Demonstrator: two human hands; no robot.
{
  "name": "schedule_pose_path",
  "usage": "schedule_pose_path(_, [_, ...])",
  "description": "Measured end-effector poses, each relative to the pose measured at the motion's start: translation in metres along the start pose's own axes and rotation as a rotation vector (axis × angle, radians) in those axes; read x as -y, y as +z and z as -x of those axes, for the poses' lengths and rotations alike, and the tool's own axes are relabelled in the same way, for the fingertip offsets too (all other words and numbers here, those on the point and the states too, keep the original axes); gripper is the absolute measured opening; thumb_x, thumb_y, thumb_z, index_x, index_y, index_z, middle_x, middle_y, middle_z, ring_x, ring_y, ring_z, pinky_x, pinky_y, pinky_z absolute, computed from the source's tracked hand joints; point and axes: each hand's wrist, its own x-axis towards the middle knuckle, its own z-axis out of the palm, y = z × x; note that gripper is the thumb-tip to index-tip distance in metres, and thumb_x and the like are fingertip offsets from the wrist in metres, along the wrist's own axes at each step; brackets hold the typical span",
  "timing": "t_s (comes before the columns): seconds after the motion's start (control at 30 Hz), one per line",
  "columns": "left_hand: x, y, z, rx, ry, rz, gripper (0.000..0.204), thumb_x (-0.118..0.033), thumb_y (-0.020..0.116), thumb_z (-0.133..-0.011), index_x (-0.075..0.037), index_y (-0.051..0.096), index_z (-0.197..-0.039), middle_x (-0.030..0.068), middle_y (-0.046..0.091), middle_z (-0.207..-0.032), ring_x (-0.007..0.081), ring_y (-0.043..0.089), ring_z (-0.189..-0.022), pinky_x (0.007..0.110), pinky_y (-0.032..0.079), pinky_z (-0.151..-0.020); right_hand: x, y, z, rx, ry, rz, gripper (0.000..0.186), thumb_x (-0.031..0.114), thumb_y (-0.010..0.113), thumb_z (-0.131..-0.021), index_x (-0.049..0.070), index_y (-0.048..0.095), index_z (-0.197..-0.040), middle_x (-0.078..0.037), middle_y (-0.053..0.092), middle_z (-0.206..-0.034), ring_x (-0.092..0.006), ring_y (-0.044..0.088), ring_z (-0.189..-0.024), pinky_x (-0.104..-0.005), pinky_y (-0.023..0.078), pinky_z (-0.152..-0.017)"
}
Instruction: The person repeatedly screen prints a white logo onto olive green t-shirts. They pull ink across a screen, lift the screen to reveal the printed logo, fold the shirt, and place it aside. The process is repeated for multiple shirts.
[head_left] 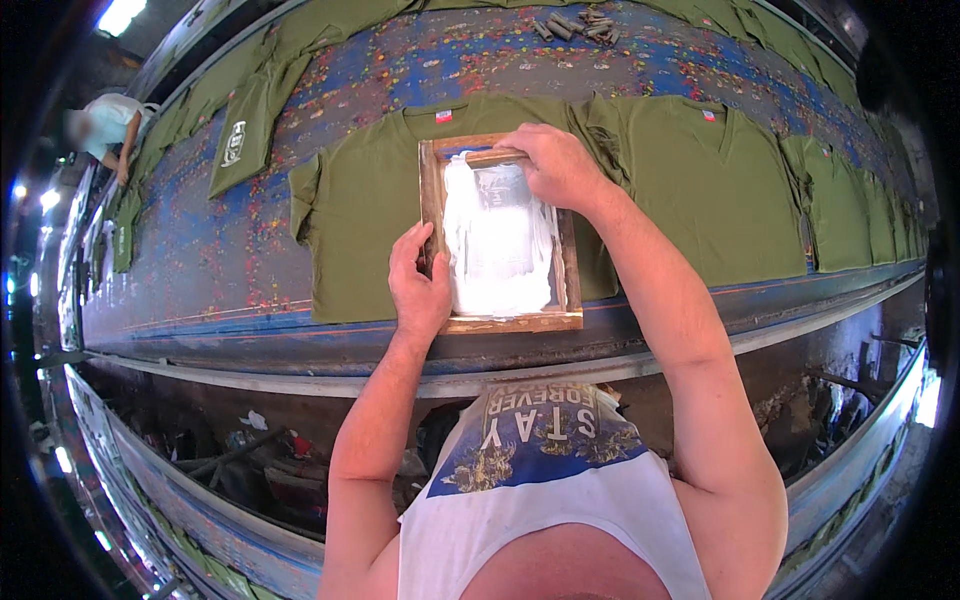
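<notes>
A wooden-framed printing screen lies on an olive-green T-shirt spread on the long table. White ink covers much of its mesh. My left hand grips the frame's left side, thumb on the inner side and fingers outside. At the far end of the screen, my right hand is closed around a wooden squeegee, which lies across the inside of the frame. Its blade edge is hidden by ink and shadow.
More olive T-shirts lie in a row to the right. A folded shirt with a white print is at the left. Several small tubes sit at the far side of the paint-spotted table. Another person bends at the far left.
</notes>
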Motion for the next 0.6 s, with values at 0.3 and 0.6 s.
schedule_pose_path(0.3, [-0.001,0.001,0.001,0.007,-0.081,0.101,0.048,0.005,0.078,-0.095,-0.003,0.074,-0.143,0.0233,0.07,-0.152,0.0404,0.065,-0.144,0.049,0.054,-0.121,0.05,0.006,0.053,0.037,-0.082,0.003,0.045,-0.005,0.071,-0.084,0.009,0.084,-0.125,-0.013,0.077,-0.107,-0.038,0.073,-0.107,-0.0501,0.06,-0.096])
schedule_pose_path(0.6, [-0.002,0.0,0.0,0.02,-0.037,0.066,0.047,0.005,0.078,-0.095,-0.003,0.075,-0.141,0.0233,0.069,-0.154,0.0386,0.065,-0.144,0.048,0.052,-0.122,0.124,0.014,0.14,0.088,0.005,-0.055,0.047,-0.004,0.075,-0.082,0.01,0.083,-0.126,-0.009,0.076,-0.118,-0.0345,0.073,-0.111,-0.047,0.061,-0.098])
